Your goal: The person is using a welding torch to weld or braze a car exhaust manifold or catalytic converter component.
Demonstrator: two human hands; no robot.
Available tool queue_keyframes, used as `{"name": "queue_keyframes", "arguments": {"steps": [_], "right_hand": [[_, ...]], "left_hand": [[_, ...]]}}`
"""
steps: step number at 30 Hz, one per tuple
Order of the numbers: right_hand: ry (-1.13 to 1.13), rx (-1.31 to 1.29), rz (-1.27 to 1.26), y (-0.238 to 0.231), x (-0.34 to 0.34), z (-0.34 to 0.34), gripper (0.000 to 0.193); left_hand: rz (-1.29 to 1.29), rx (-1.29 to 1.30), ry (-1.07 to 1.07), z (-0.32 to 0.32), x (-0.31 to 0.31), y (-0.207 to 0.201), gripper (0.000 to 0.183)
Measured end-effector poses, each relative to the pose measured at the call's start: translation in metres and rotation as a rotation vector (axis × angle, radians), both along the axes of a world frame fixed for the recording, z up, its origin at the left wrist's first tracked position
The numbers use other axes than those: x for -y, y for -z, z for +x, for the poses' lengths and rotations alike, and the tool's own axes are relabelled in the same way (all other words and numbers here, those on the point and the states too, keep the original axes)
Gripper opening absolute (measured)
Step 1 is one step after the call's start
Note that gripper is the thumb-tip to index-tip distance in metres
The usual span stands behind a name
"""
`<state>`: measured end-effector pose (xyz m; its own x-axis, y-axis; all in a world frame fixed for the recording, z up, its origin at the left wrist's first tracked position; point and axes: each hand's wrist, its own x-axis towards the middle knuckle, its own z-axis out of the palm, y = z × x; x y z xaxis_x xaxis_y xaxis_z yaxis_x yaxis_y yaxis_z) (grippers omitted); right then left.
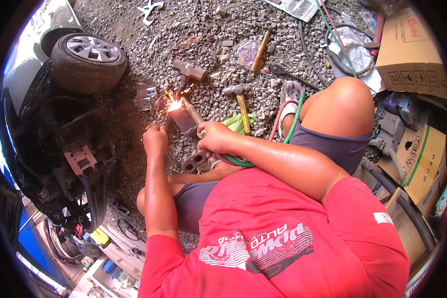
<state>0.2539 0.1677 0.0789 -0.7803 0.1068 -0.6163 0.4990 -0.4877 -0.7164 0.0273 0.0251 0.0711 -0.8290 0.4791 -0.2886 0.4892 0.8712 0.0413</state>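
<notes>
My right hand (214, 137) is closed round a gas torch (194, 113), with a red hose and a green hose (291, 124) trailing back past my knee. Bright orange sparks (175, 104) burst at the torch tip, over a rounded metal piece (183, 120) on the gravel. Their glare hides the exact spot being heated. My left hand (155, 139) is closed just left of the sparks; what its fingers grip is too small to make out. A bracket-like metal plate (145, 95) lies beyond the sparks, and a metal part with round holes (194, 161) is below the torch.
A car's wheel (88, 62) and exposed front end stand at left. On the gravel lie a yellow-handled hammer (243, 111), a wooden-handled hammer (261, 52), a heavy hammer head (190, 70) and a ratchet (295, 77). Cardboard boxes (412, 52) and an angle grinder (403, 109) crowd the right.
</notes>
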Motion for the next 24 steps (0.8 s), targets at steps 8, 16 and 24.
{"name": "queue_keyframes", "arguments": {"steps": [8, 16, 24], "right_hand": [[-0.004, -0.001, 0.032, 0.003, 0.001, -0.002, 0.026], [-0.003, -0.013, 0.021, 0.005, 0.002, -0.003, 0.029], [-0.007, -0.002, 0.010, 0.005, 0.001, -0.003, 0.030]], "left_hand": [[0.014, -0.025, 0.032, -0.005, 0.006, 0.006, 0.029], [-0.010, -0.009, 0.006, -0.002, 0.004, 0.002, 0.030], [0.025, -0.004, 0.003, -0.001, 0.002, 0.001, 0.027]]}}
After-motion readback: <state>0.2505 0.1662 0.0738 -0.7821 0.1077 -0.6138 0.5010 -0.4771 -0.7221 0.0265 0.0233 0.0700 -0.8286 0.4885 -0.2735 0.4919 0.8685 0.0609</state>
